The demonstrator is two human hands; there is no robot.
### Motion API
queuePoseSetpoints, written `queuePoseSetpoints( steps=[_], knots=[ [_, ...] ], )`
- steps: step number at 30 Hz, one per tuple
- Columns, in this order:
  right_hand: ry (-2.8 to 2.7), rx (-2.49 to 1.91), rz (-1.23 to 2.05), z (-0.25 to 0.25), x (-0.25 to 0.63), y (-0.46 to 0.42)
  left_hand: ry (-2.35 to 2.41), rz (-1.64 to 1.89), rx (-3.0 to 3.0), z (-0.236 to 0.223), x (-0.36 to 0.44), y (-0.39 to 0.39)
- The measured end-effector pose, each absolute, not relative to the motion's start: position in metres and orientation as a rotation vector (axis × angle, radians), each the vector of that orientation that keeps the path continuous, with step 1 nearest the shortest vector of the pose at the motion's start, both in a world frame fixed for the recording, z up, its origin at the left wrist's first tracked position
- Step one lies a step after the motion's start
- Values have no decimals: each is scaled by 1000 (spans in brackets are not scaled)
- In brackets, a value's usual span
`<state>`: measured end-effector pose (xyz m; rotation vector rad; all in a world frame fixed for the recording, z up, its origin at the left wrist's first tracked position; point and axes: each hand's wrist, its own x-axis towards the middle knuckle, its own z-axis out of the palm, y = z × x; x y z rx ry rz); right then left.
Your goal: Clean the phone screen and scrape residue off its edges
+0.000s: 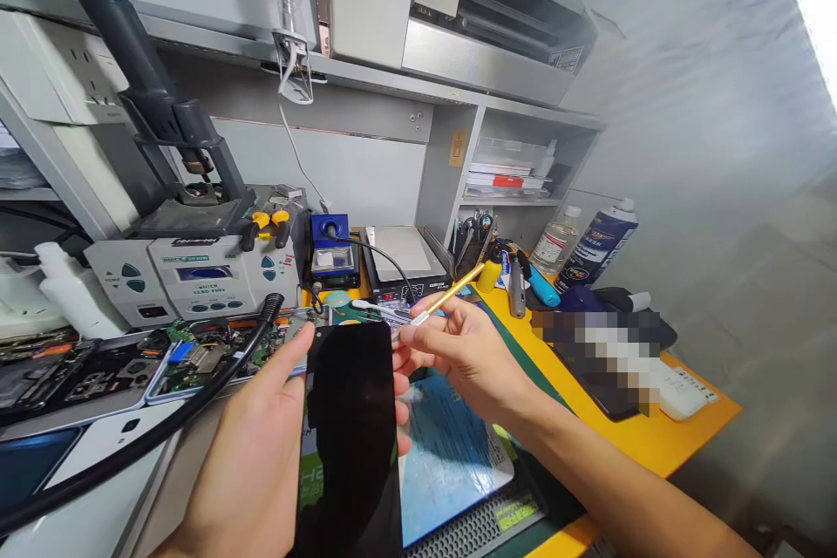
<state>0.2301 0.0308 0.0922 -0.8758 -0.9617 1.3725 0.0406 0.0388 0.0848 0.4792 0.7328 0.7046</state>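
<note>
My left hand (252, 445) grips a black smartphone (351, 427), dark screen facing me, thumb along its left edge and fingers curled behind its right side. My right hand (461, 357) pinches a thin gold-handled tool (445, 298) with a silver tip, which points at the phone's upper right corner. Both hands hover over a blue work mat (451, 453) on the yellow bench (654, 436).
A grey soldering station (196, 279) and opened phone boards (202, 353) lie at left, crossed by a black hose (163, 427). A blue tip-cleaner holder (331, 253), a hot plate (398, 257), a tool cup (474, 235) and two bottles (588, 240) stand behind. A dark phone (602, 375) rests at right.
</note>
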Motion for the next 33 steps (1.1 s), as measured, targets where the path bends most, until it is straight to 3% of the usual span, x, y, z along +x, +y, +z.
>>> queuePoseSetpoints(
  steps=[33],
  knots=[
    [-957, -899, 1366, 95, 229, 30, 733, 734, 580, 91, 43, 36]
  ],
)
